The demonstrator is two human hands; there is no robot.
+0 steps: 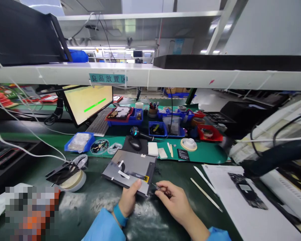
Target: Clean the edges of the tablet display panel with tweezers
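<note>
My left hand [128, 199], with a blue band at the wrist, grips the near edge of a flat grey display panel [134, 164], thumb on top. White tape strips and a yellow label are on the panel's upturned face, and it lies tilted above the dark bench. Just right of the panel's near right corner, my right hand [174, 201] is closed in a pinch. Something small and thin shows at its fingertips, too small to name. A black mouse [134, 144] is just behind the panel.
To the right lie a white pen-like stick [206, 180], a pale thin stick [206, 194] and a circuit board [248, 190] on paper. Tape rolls [74, 180] stand left. Blue bins [79, 142], a monitor [90, 103] and a red tray [210, 133] are behind. A shelf [140, 75] crosses above.
</note>
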